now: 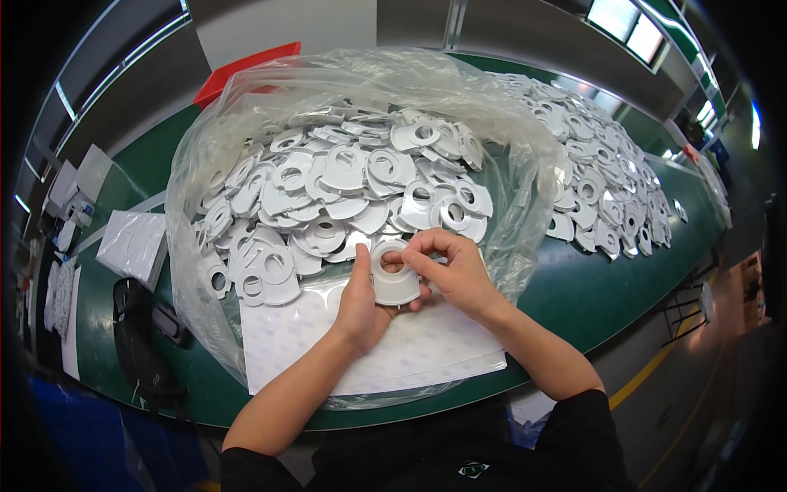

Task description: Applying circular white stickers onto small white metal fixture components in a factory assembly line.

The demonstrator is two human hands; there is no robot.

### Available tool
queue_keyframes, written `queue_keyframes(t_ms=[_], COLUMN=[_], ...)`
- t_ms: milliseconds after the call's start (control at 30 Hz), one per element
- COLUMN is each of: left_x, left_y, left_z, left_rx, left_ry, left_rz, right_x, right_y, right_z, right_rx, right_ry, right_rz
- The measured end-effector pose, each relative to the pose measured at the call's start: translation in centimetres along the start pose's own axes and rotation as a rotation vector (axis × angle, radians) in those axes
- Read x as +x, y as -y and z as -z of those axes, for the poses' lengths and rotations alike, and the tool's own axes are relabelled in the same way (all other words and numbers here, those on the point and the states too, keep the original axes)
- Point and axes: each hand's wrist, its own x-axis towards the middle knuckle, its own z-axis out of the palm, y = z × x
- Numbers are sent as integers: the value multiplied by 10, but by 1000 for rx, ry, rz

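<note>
A white plastic part (397,289) with a round ring-shaped opening is held upright above the near edge of a heap. My left hand (361,307) grips it from the left and below, fingers behind it and thumb along its side. My right hand (452,275) pinches at the ring's upper right rim; whether a small piece is between those fingertips I cannot make out. Just beyond lies a heap of similar white parts (340,172) inside an open clear plastic bag (525,197). Under my forearms rest white sheets (369,357) with a faint pattern.
A second heap of white parts (602,168) spreads over the green table (574,283) to the right. On the left are a wrapped white packet (134,246), a black pouch (139,344) and a small dark device (170,324). A red bin (246,70) stands behind the bag.
</note>
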Motion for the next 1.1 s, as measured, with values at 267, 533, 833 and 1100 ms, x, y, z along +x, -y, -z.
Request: queue_keyframes(t_ms=[267,533,833,1100], left_x=[1,-3,-2,-1], left_y=[1,-4,-1,0], left_z=[0,-6,-1,-3], left_rx=[17,68,33,97], left_ry=[6,-64,-38,27], left_rz=[-12,-39,-57,-49], right_x=[1,-1,2,4], right_y=[-7,-2,0,-3], right_z=[2,0,9,9], right_rx=[-63,-216,-1075,-115], right_ry=[-19,-24,-202,-55], right_rz=[60,168,854,7])
